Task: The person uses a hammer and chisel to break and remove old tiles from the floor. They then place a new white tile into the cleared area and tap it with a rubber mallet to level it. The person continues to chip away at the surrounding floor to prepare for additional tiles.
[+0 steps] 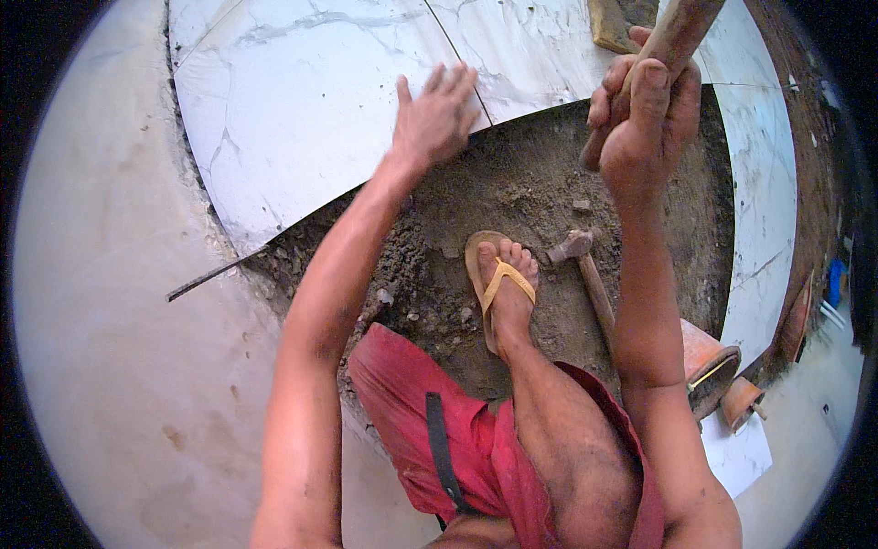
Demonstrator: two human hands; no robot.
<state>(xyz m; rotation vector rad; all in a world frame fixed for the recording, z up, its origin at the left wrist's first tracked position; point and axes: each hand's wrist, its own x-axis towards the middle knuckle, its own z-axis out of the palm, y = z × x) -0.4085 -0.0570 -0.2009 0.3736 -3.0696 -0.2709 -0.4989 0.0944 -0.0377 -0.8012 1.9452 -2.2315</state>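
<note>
My left hand is stretched out with its fingers apart, slightly blurred, at the edge of a white marbled floor tile. I cannot tell whether it touches the tile. In my right hand is a thick wooden stick, the fingers wrapped round it near its lower end. It slants up to the right, and its upper end lies beyond the picture. Below the hands, a hammer rests on bare sandy soil, its wooden handle partly hidden by my right forearm.
My sandalled foot stands on the soil. A wooden block sits on the tiles at the top. To the right are an orange bucket, a smaller orange container and a tile piece. Pale concrete floor spreads leftward.
</note>
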